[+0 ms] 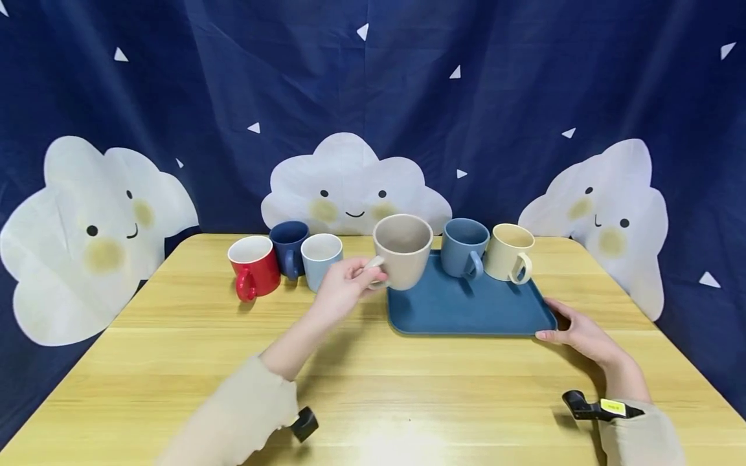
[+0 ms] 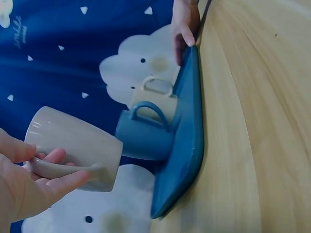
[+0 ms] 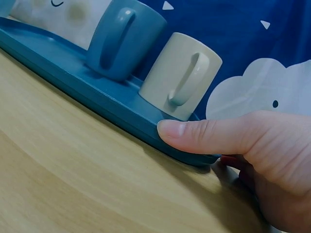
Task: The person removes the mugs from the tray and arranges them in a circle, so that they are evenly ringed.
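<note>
My left hand (image 1: 344, 288) grips a beige mug (image 1: 408, 259) by its handle. In the head view the mug overlaps the left end of a blue tray (image 1: 466, 317); the left wrist view shows it raised beside the blue-grey mug. That blue-grey mug (image 1: 464, 248) and a cream mug (image 1: 509, 252) stand upright on the tray, handles toward me. At the tray's near right corner, my right hand (image 1: 588, 333) holds the edge. Its thumb (image 3: 182, 133) lies on the rim and the other fingers are partly hidden beyond the corner.
Left of the tray stand a red mug (image 1: 262, 275), a dark blue mug (image 1: 285, 239) and a light blue mug (image 1: 317, 259), close together on the wooden table (image 1: 443, 401). Behind the table hangs a navy cloth (image 1: 408, 77) with cloud prints.
</note>
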`<state>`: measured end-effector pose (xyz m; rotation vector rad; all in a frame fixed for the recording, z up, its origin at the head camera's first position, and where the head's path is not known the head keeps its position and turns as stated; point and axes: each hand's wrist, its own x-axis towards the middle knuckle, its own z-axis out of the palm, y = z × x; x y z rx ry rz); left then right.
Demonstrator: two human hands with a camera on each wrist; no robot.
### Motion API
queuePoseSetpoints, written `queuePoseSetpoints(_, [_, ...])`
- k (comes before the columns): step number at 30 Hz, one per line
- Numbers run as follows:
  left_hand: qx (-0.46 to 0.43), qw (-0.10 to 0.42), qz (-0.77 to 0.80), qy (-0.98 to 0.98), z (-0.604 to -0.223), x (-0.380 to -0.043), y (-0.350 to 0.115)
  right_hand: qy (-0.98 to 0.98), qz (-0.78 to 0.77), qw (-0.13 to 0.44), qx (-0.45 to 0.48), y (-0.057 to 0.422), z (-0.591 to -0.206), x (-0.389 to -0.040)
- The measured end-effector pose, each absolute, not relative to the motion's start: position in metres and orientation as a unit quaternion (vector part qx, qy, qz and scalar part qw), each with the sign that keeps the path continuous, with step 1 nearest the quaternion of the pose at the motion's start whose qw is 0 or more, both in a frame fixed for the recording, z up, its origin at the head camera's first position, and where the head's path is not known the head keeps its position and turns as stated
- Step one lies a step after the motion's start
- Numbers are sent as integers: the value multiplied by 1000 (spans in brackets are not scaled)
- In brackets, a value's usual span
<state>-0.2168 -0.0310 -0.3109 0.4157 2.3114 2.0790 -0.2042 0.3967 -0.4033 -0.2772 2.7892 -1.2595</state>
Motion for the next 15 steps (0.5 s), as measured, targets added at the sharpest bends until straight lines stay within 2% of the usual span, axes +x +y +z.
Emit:
queuePoseSetpoints(8, [156, 3, 665, 731, -303, -184, -82, 907, -411, 32, -90, 399, -405, -206])
queuePoseSetpoints(15, [161, -16, 662, 732, -316, -164, -139, 906, -413, 33, -91, 399, -406, -205])
